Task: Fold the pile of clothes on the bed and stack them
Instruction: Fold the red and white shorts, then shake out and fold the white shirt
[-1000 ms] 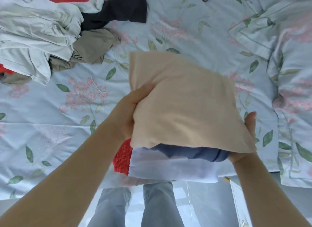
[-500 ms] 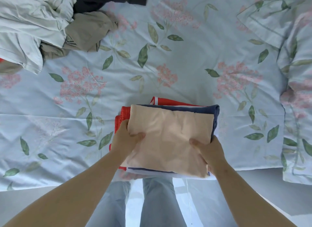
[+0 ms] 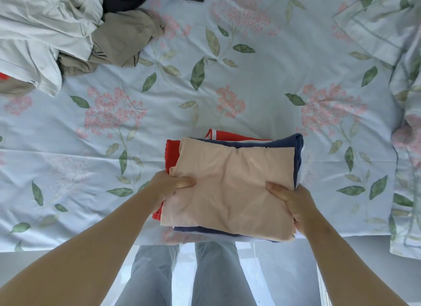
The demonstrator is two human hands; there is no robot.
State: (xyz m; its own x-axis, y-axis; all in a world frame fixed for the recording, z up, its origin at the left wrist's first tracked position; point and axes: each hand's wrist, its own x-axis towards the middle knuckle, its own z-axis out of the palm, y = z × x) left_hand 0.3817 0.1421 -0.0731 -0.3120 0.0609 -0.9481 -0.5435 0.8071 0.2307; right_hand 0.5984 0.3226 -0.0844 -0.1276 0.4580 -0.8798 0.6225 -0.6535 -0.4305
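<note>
A stack of folded clothes [image 3: 230, 187] lies at the bed's near edge: a peach garment [image 3: 232, 182] on top, a navy one [image 3: 296, 144] under it, a red one [image 3: 172, 150] at the left and something white at the bottom. My left hand [image 3: 168, 187] grips the stack's left side, thumb on the peach cloth. My right hand [image 3: 293, 203] grips the right side the same way, fingers hidden beneath. An unfolded pile [image 3: 52, 32] of pale, khaki and dark clothes lies at the far left.
The bed [image 3: 250, 82] wears a light blue floral sheet. A matching pillow [image 3: 387, 20] and bunched duvet [image 3: 410, 123] lie along the right. My legs in grey trousers [image 3: 182, 276] stand on the floor by the bed's edge.
The stack, held tilted up in front of me a second ago, has come down flat onto the bed's near edge. Both hands keep their hold on its sides.
</note>
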